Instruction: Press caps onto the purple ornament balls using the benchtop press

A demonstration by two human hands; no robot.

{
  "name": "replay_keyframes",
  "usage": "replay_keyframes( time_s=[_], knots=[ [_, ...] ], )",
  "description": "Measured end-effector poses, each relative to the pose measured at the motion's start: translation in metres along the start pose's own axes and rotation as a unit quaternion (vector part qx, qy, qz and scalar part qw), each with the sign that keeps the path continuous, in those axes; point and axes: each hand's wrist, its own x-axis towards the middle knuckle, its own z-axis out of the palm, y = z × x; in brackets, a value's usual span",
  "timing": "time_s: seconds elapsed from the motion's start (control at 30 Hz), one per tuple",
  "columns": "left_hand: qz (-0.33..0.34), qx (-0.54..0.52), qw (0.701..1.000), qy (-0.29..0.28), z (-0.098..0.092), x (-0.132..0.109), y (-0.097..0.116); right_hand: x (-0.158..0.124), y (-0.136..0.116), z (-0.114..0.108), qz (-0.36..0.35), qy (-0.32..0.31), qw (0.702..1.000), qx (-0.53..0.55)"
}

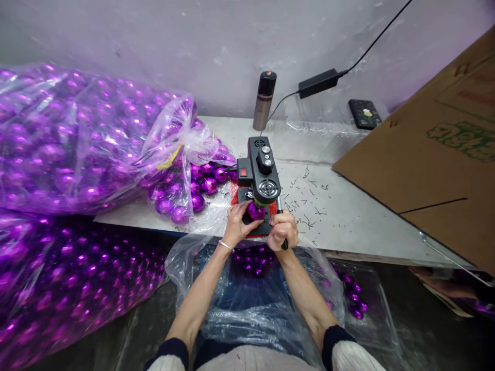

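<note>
A shiny purple ball (256,210) sits under the head of a black bench drill press (260,159). My left hand (237,222) is closed on the ball's left and front, thumb and fingers pressed against it. My right hand (283,230) wraps around the press's lever handle (285,244) at the right. The press's dark base stands on a red sheet (273,208) near the table's front edge. Where the tool meets the ball is hidden by the press head. Below my hands, a clear plastic bag (247,309) on my lap holds more purple balls (253,257).
Big clear bags of purple balls (77,139) fill the left, with loose balls (209,185) spilling onto the white table (309,232). Dark shavings lie right of the press. Behind stand a spray can (265,100) and a power adapter (317,83). A cardboard box (433,154) leans in from the right.
</note>
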Motion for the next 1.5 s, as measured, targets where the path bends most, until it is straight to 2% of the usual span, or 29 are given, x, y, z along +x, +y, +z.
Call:
replay_keyframes(
  time_s=[0.13, 0.23, 0.4, 0.5, 0.6, 0.77, 0.93, 1.1, 1.2, 1.3, 1.4, 1.5],
  knots=[
    [-0.003, -0.002, 1.0, -0.008, 0.001, 0.001, -0.002, 0.003, 0.0, -0.002, -0.002, -0.008, 1.0, 0.006],
    [-0.008, -0.003, 1.0, -0.009, 0.002, 0.001, -0.003, 0.015, -0.008, -0.006, -0.004, -0.036, 0.999, -0.001],
    [-0.009, -0.003, 1.0, -0.009, 0.003, 0.001, -0.003, 0.043, -0.032, -0.011, 0.077, -0.043, 0.996, -0.027],
    [-0.008, -0.004, 1.0, -0.011, 0.002, 0.001, -0.003, 0.048, -0.039, -0.011, 0.101, -0.035, 0.994, -0.035],
    [-0.005, -0.008, 1.0, -0.009, 0.002, 0.001, -0.002, 0.039, -0.033, -0.01, 0.085, -0.038, 0.995, -0.039],
    [-0.01, -0.006, 1.0, -0.012, 0.002, 0.0, -0.001, 0.011, -0.012, -0.009, 0.012, -0.033, 0.999, -0.03],
    [-0.018, -0.007, 1.0, -0.014, 0.001, -0.001, 0.0, -0.003, -0.002, -0.007, 0.02, -0.023, 0.997, -0.067],
    [-0.03, -0.006, 0.999, -0.019, 0.002, -0.001, 0.0, -0.006, 0.002, -0.004, -0.001, -0.017, 1.0, -0.011],
    [-0.03, -0.006, 0.999, -0.018, 0.002, -0.002, 0.001, 0.004, -0.004, -0.002, -0.006, -0.013, 1.0, -0.006],
    [-0.023, -0.009, 1.0, -0.014, 0.001, -0.003, 0.002, 0.026, -0.02, -0.002, 0.042, 0.023, 0.999, -0.022],
    [-0.021, -0.006, 1.0, -0.016, 0.001, -0.003, 0.001, 0.053, -0.039, -0.004, 0.103, -0.007, 0.994, -0.044],
    [-0.022, -0.012, 1.0, -0.019, 0.001, 0.0, -0.001, 0.071, -0.05, -0.008, 0.13, -0.039, 0.99, -0.047]
  ],
)
